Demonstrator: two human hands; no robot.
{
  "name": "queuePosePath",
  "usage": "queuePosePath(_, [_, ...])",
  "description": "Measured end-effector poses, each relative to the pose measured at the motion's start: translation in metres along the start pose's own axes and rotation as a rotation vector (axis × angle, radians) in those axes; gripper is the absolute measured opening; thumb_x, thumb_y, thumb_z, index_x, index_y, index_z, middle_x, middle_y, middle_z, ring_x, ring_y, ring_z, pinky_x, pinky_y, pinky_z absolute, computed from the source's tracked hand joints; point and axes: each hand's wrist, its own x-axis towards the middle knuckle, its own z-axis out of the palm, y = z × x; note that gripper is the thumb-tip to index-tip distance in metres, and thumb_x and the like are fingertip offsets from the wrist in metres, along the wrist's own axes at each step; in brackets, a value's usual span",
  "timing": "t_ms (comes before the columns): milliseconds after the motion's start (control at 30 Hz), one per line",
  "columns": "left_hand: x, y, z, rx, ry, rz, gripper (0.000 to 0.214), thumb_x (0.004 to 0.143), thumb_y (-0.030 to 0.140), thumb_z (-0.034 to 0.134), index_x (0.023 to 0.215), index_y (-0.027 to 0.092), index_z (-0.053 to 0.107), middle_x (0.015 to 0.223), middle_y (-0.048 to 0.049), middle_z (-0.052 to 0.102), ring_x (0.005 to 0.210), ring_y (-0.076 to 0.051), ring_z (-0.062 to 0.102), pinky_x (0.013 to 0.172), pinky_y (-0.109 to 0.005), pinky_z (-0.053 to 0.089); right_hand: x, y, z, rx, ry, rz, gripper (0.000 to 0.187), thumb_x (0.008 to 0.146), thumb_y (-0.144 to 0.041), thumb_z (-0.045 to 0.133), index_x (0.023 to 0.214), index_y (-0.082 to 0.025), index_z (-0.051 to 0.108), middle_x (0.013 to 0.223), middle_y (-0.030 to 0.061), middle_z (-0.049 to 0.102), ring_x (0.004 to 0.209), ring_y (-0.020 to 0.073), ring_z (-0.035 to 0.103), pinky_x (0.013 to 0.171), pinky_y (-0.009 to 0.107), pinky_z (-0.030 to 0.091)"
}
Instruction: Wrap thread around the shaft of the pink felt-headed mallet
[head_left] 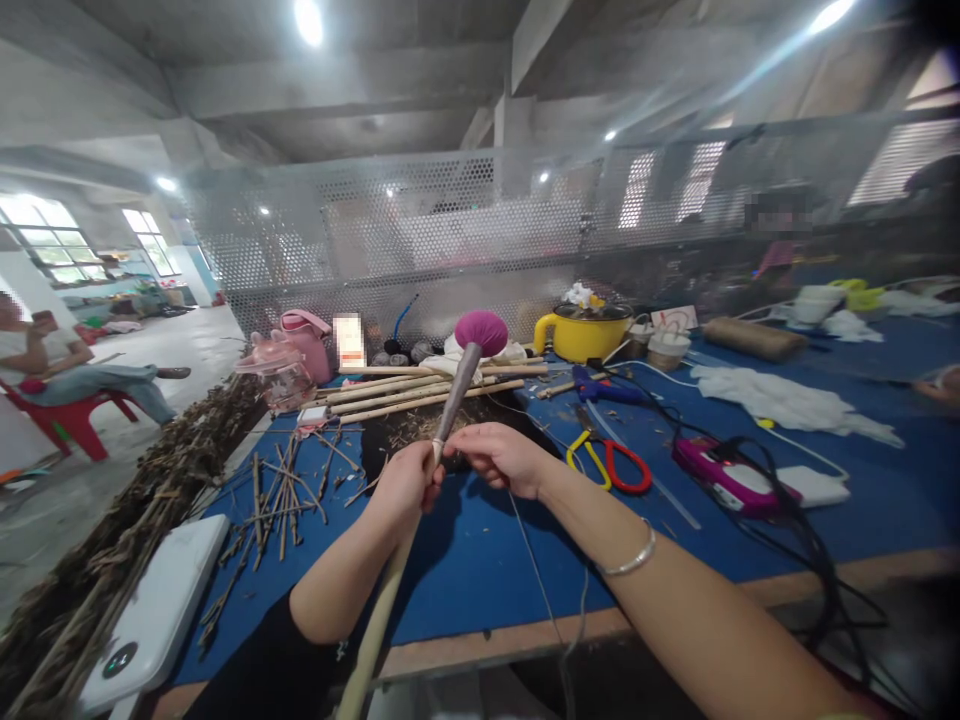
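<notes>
My left hand (pixel 407 480) is wrapped round a pale wooden stick (pixel 377 620), which slants up from the bottom edge. Grey-purple cloth (pixel 455 395) tapers over the stick's upper part, and a round magenta head (pixel 481 333) tops it, like a mallet. A few turns of light thread circle the cloth's lower end just above my left fingers. Beside that binding my right hand (pixel 504 457) is closed in a pinch, its fingertips touching the stick. Thin thread (pixel 531 545) hangs from under my right hand toward the table edge; its end between the fingers is hidden.
Red-and-yellow scissors (pixel 609 465), a blue glue gun (pixel 611 388) and a purple device with black cables (pixel 739 478) lie right. Wooden sticks (pixel 420 395) and twigs (pixel 281 500) lie left of centre. A yellow pot (pixel 592 332) stands behind; a white power bank-like object (pixel 161 610) lies front left.
</notes>
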Motion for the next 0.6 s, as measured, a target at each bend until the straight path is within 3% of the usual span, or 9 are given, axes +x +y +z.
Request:
queuePosePath(267, [-0.002, 0.006, -0.001, -0.164, -0.046, -0.042, 0.018, 0.073, 0.031, 0.047, 0.081, 0.016, 0.054, 0.052, 0.0041, 0.042, 0.035, -0.004, 0.03, 0.033, -0.015, 0.019, 0.007, 0.005, -0.005, 0.115, 0.009, -0.093, 0.026, 0.068, -0.035, 0.064, 0.081, -0.014, 0.057, 0.04, -0.0115, 0.024, 0.036, 0.0026, 0.014, 0.032, 0.014, 0.008])
queuePosePath(500, [-0.001, 0.005, -0.003, -0.344, -0.112, -0.089, 0.023, 0.075, 0.04, 0.05, 0.078, 0.017, 0.049, 0.051, 0.0065, 0.038, 0.034, -0.001, 0.024, 0.032, -0.013, 0.016, 0.01, 0.008, 0.003, 0.034, 0.068, -0.162, 0.023, 0.069, -0.036, 0.063, 0.074, -0.015, 0.055, 0.036, -0.0108, 0.028, 0.032, 0.0033, 0.016, 0.029, 0.016, 0.012])
queuePosePath(600, [-0.004, 0.005, 0.0, -0.391, -0.147, -0.105, 0.025, 0.077, 0.041, 0.049, 0.086, 0.018, 0.051, 0.05, 0.0074, 0.036, 0.033, -0.002, 0.022, 0.031, -0.012, 0.015, 0.01, 0.009, 0.006, -0.008, 0.095, -0.206, 0.023, 0.068, -0.036, 0.062, 0.073, -0.015, 0.055, 0.036, -0.0101, 0.03, 0.03, 0.0035, 0.018, 0.028, 0.017, 0.013])
